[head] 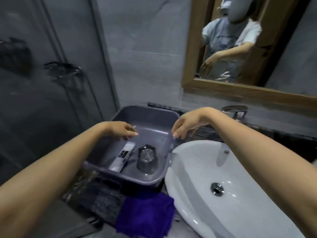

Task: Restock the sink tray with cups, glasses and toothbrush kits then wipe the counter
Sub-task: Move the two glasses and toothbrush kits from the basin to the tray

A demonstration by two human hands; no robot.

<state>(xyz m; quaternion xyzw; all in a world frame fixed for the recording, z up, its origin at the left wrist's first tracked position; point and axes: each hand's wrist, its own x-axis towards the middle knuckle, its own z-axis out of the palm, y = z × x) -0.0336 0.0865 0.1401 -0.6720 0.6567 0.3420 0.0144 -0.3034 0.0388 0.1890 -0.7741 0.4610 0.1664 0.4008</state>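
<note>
While my left hand [120, 130] and right hand [184, 127] hover loosely curled, seemingly gripping nothing, over the grey tray [151, 117] on the bench [96, 194], a glass [147, 159] and toothbrush kit [122, 156] lie inside it.

The tray [145, 115] hides part of the counter [96, 194]; each hand's grip is too blurred to judge.

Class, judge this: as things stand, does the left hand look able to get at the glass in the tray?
Probably yes. The left hand hovers over the tray, the glass stands just below it, and nothing covers the way down.
</note>
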